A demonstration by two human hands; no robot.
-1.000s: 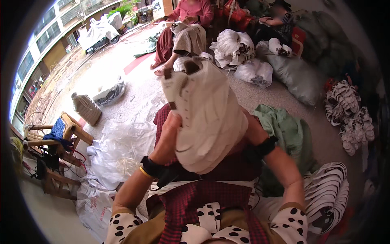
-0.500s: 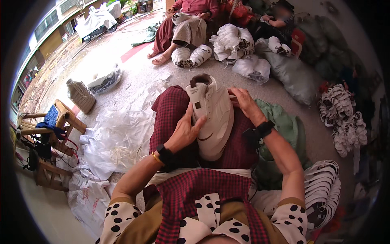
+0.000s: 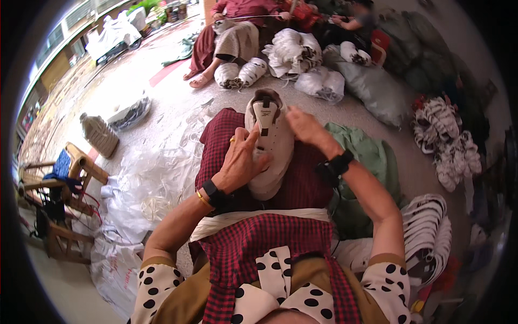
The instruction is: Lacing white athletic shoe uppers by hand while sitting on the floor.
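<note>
**White lace-up shoe with dark brown lining (image 3: 279, 156) held on a checked lap**

The shoe lies on the red-and-black checked cloth (image 3: 222, 135) over the person's knees, its heel opening facing far. The left hand (image 3: 239, 159) holds its left side, fingers and thumb spread across the front. The right hand (image 3: 310, 128) is curled just beside the right edge; whether it grips anything, I cannot tell.

Far right, a bulging grey sack (image 3: 372, 94) hides its contents; beside it, a clear plastic bag (image 3: 321, 85) shows white, dark-marked contents. Far left stands a translucent plastic jug (image 3: 99, 135), its contents unclear. Right of the knees slumps a green fabric sack (image 3: 367, 156).
</note>
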